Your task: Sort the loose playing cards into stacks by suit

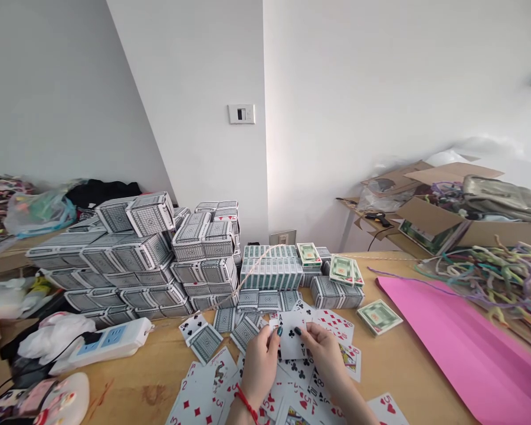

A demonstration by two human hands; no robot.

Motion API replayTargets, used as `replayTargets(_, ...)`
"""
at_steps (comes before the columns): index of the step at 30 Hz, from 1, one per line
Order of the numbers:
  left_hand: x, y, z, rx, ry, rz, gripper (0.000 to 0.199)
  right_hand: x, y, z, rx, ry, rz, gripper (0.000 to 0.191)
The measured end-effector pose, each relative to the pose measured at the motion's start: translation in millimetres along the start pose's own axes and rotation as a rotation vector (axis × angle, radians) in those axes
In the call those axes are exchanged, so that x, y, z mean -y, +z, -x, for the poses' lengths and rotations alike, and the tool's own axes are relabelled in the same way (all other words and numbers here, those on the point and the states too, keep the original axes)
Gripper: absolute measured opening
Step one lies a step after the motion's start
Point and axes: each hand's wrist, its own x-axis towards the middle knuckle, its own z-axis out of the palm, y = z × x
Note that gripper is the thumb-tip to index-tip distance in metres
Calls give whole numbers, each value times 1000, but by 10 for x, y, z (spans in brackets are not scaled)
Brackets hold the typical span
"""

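With left hand (262, 363) and right hand (324, 351), pinching an ace of clubs (292, 343) from either side, presumably to keep it steady and readable, over scattered cards (194, 396), with card stacks (192, 237) beyond.

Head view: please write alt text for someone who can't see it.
A person's left hand and right hand hold an ace of clubs over loose playing cards scattered on a wooden table. Beyond are stacks of bundled cards and green card boxes, with a white power strip at left and a pink sheet at right.
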Motion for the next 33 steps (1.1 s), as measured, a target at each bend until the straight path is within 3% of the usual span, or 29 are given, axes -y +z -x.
replayTargets(20,29,-27,-30,29,-54,-58,33,31,2,6,97,13,-110,39)
replayTargets(26,-3,-15,-17,20,-53,-71,34,20,-1,-5,36,-7,-52,42)
replayTargets(30,-34,-64,-9,-8,-63,-2,34,-11,2,-18,27,53,-5,41)
replayTargets(33,-87,-171,-18,6,-163,135,34,-22,-2,-15,56,65,-47,38)
